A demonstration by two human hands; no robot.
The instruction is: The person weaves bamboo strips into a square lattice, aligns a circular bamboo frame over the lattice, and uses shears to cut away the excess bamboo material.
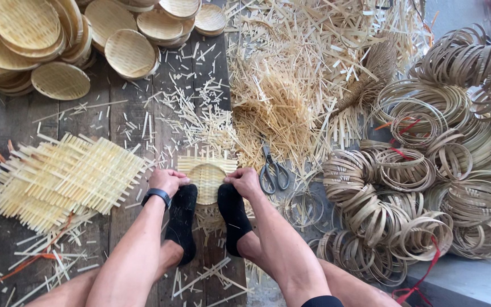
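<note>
A dark plank floor (126, 122), littered with pale bamboo offcuts, fills the frame from edge to edge, giving way at the lower right to a grey slab (473, 278). At the upper left, more than a dozen finished round woven trays (58, 34) lie in overlapping stacks, too heaped for an exact count. Below them, at the left, flat square woven mats (63, 179) rest in a single fanned pile with loose strip ends sticking out. At the lower centre, a person sits with two feet in black socks (208, 219) planted on the floor, pinning one small woven basket (207, 179) between the toes, its uncut strip ends fanning upward. The left hand (166, 181), with a dark watch (155, 196) on its wrist, is clenched on the basket's left rim; the right hand (244, 181) grips the right rim. Just right of that hand lies one pair of scissors (273, 170), blades pointing up the frame. Above it, across the upper centre, spreads a deep heap of bamboo trimmings (291, 85). The right side of the frame holds dozens of bamboo hoops (427, 170), bundled and partly tied with red string (404, 142).
</note>
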